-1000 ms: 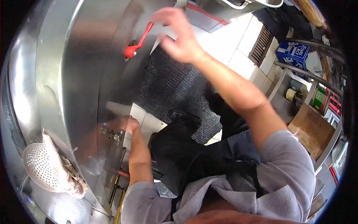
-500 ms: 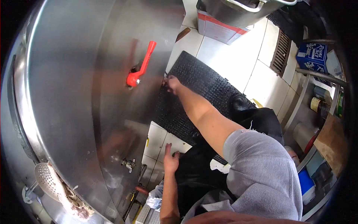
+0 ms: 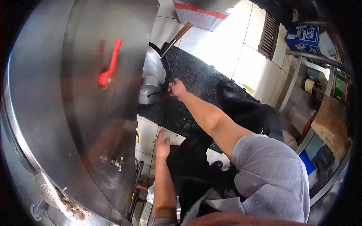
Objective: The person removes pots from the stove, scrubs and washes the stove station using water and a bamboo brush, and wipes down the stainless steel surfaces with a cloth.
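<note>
A dark wok (image 3: 167, 71) protrudes past the metal panel's edge, low over the black mat. My right hand (image 3: 178, 89) is closed at its near rim, fingertips partly hidden. In the wok lie a metal ladle or pot (image 3: 149, 90) and a utensil with a wooden handle (image 3: 183, 31) that sticks out at the top. Empty and with its fingers apart, my left hand (image 3: 162, 146) hangs in the air below the wok, beside the metal panel.
The steel panel (image 3: 86, 113) with a red lever (image 3: 114, 60) and a small valve (image 3: 117, 162) fills the left. A perforated skimmer (image 3: 47, 190) sits lower left. At right are shelves with a bottle (image 3: 311, 87) and a blue box (image 3: 301, 37). A floor drain (image 3: 269, 35) lies upper right.
My right hand came down from beside the red lever to the panel's edge. The wok has come into view from behind the panel. My left hand left the small valve and opened.
</note>
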Tool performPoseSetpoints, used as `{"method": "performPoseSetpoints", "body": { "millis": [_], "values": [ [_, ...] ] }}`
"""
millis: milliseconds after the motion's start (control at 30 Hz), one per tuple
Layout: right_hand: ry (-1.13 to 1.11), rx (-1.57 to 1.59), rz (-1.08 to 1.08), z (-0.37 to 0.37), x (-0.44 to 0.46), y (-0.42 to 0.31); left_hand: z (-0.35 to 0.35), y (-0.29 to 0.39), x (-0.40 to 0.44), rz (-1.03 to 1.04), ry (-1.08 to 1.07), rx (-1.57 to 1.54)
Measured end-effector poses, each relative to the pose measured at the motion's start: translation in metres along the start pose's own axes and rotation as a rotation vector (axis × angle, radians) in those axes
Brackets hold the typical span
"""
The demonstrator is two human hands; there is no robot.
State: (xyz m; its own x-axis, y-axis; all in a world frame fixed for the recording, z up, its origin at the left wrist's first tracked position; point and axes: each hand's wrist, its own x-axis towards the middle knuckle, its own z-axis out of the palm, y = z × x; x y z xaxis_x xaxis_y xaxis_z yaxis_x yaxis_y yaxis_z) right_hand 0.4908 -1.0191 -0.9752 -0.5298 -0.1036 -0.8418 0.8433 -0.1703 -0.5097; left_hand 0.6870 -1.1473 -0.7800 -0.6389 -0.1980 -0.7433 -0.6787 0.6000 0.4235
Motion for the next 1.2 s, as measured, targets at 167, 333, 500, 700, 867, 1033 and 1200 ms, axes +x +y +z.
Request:
{"method": "performPoseSetpoints", "body": {
  "millis": [167, 333, 500, 700, 867, 1033, 1200],
  "values": [
    [0.031, 0.031, 0.049, -0.02, -0.035, 0.012, -0.017, 0.016, 0.024, 0.086, 0.087, 0.025],
    [0.135, -0.062, 0.101, -0.091, -0.056, 0.042, -0.03, 0.037, 0.033, 0.094, 0.178, -0.011],
    [0.425, -0.1, 0.084, -0.199, -0.056, 0.037, -0.013, 0.025, 0.076, 0.11, 0.263, -0.105],
    [0.458, -0.787, 0.007, -0.275, -0.038, -0.036, 0.04, -0.059, 0.181, -0.055, 0.772, -0.036],
    [0.408, -0.702, 0.055, -0.275, -0.034, -0.071, 0.077, -0.065, 0.19, -0.491, 0.408, -0.396],
    [0.435, -0.824, -0.081, -0.307, -0.007, -0.022, 0.043, -0.077, 0.211, -0.208, 0.58, -0.403],
    [0.438, -0.636, 0.068, -0.316, -0.021, 0.015, 0.016, -0.055, 0.228, -0.257, 0.376, -0.65]
  ]
}}
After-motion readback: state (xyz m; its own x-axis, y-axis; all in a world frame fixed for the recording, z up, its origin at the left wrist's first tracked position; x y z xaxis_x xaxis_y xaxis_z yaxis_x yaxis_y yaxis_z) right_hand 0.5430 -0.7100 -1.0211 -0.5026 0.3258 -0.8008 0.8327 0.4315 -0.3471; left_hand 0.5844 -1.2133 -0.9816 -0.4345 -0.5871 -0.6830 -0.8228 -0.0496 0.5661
